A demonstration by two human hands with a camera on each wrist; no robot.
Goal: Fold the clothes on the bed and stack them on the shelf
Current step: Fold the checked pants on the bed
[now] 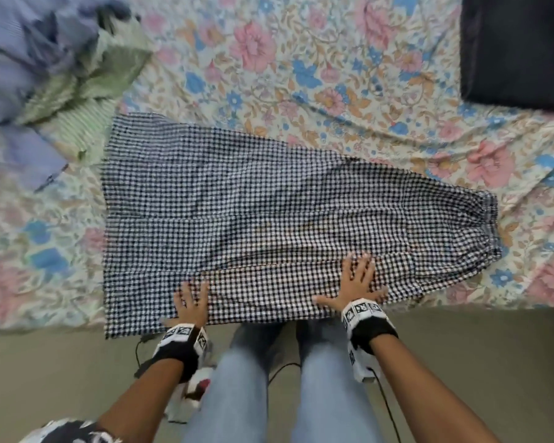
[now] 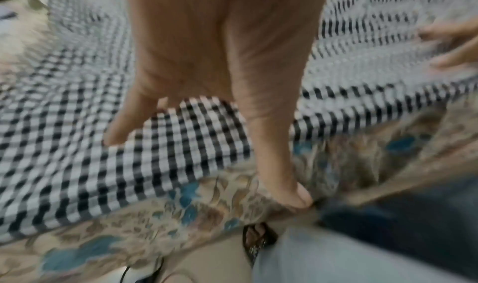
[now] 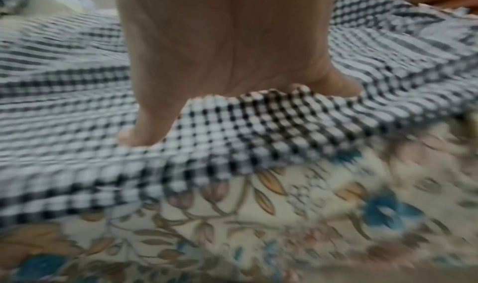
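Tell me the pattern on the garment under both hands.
Black-and-white gingham check on the garment, clearest in the head view.

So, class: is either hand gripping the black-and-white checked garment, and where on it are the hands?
Neither grips it. The left hand and right hand lie flat, fingers spread, on the black-and-white checked garment near its front edge.

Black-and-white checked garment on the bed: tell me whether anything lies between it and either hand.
Nothing visible does. The left hand and the right hand both rest flat, fingers spread, directly on the black-and-white checked garment near its front edge on the floral bedsheet.
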